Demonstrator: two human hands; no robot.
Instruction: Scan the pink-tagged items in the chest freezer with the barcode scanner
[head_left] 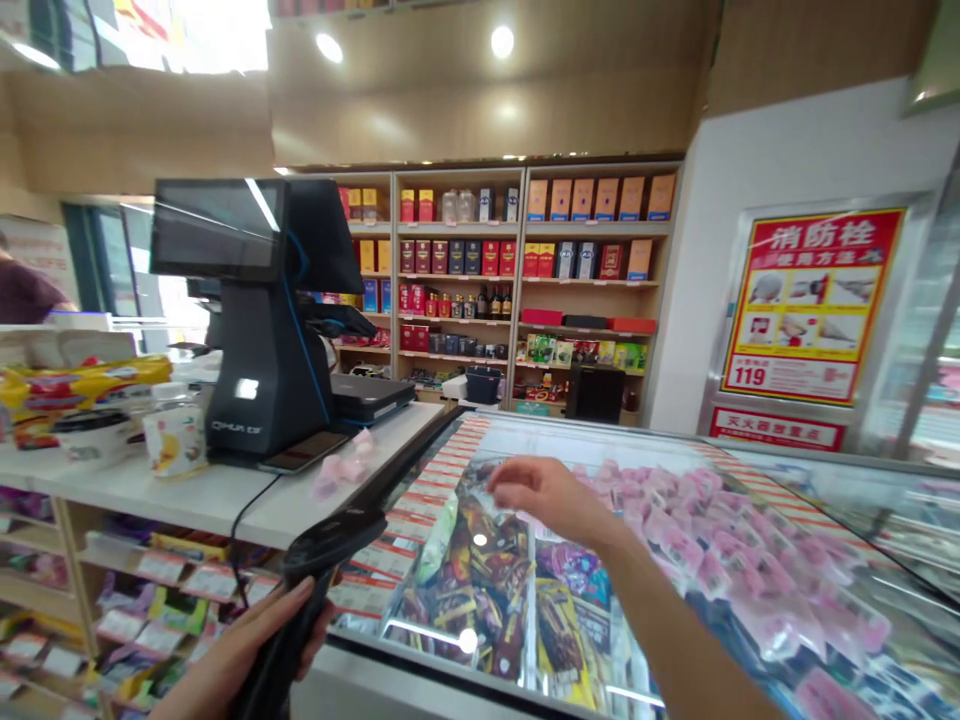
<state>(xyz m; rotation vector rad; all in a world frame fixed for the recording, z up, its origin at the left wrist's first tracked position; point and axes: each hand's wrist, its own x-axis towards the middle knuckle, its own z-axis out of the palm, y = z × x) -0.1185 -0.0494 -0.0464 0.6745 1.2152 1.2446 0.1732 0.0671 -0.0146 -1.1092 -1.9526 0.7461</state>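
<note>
My left hand (259,640) is wrapped around the handle of a black handheld barcode scanner (334,540), whose head points away to the right. Over the glass top of a chest freezer (420,690) hovers my right hand (544,495), its fingers loosely bent, with nothing visible held in them. To the right of that hand, many small pink packs (697,520) lie spread over the glass. Below the glass show wrapped ice creams (487,570) in brown, yellow and purple. A few more pink packs (345,465) rest on the white counter (262,510) beyond the scanner.
A black checkout terminal (259,330) with screens stands on the counter, its cable hanging over the front edge. Cups (176,440) and yellow snack bags (90,385) sit to its left. Below are snack shelves (157,600). Boxed goods fill the back shelves (457,230).
</note>
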